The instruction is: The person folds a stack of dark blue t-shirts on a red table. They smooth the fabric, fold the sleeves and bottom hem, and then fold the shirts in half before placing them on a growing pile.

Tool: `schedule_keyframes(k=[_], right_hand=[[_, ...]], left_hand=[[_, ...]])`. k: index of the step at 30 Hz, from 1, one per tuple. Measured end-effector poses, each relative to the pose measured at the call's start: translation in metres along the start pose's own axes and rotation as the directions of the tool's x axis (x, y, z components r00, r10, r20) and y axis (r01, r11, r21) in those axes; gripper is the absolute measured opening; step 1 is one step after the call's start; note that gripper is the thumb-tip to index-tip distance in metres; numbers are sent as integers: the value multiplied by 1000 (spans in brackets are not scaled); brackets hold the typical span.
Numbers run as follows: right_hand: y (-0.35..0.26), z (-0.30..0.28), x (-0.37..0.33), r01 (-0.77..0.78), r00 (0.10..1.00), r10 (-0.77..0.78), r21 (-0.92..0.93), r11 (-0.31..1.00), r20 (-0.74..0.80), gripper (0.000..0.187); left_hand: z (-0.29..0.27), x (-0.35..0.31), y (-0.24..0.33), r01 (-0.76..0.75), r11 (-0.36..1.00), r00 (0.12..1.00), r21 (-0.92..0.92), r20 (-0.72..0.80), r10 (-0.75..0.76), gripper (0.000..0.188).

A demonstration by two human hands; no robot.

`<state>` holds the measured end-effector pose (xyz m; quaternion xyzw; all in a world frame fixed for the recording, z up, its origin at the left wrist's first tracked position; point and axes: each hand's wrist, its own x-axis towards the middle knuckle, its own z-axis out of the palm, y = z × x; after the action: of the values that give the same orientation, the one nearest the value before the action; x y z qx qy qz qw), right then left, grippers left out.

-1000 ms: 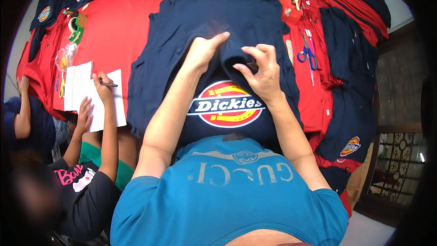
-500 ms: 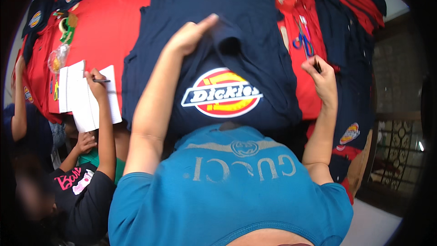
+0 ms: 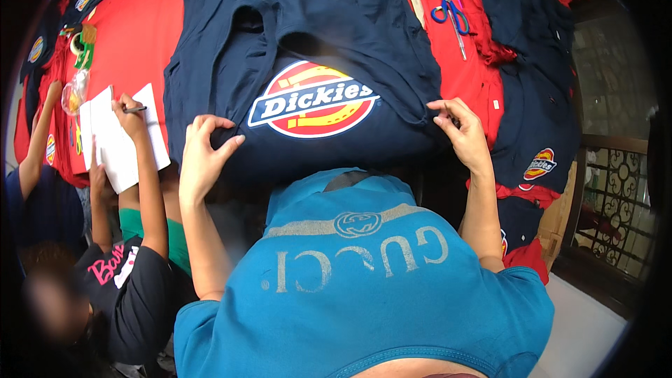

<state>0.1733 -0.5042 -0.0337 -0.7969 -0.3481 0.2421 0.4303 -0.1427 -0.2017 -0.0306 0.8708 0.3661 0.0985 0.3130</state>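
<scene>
A navy shirt [image 3: 350,0] with a red, yellow and blue printed logo lies spread in front of me. Folds and loose loops of its fabric lie above and around the print. At the shirt's near left edge is my left hand [image 3: 206,150], thumb and forefinger apart with a gap between them and nothing in it. My right hand [image 3: 462,133] is at the near right side, fingertips by a folded strip of the fabric. Its curled fingers hold a small dark tool [image 3: 455,122], mostly hidden, whose kind I cannot make out.
Blue-handled scissors [image 3: 450,17] lie on red cloth [image 3: 483,77] to the right, beside more navy garments [image 3: 535,91]. At left, a person's hand [image 3: 129,115] holds a pen over white papers [image 3: 108,140]. Tape rolls [image 3: 77,43] and a clear plastic bag [image 3: 74,91] lie beyond.
My left hand has let go of the raised fabric and come down to the near left edge. My right hand has moved left and nearer, from beside the scissors to the shirt. The view has shifted.
</scene>
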Motion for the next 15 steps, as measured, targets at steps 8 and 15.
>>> schedule_keyframes(k=[8, 15], right_hand=[[0, 19, 21, 227, 974, -222, -228, 947, 50, 24], [33, 53, 39, 305, 947, -322, -274, 912, -17, 13]], left_hand=[[6, -40, -22, 98, 987, 973, 126, -218, -69, 27], [5, -37, -40, 172, 985, 975, -3, -139, -171, 28]])
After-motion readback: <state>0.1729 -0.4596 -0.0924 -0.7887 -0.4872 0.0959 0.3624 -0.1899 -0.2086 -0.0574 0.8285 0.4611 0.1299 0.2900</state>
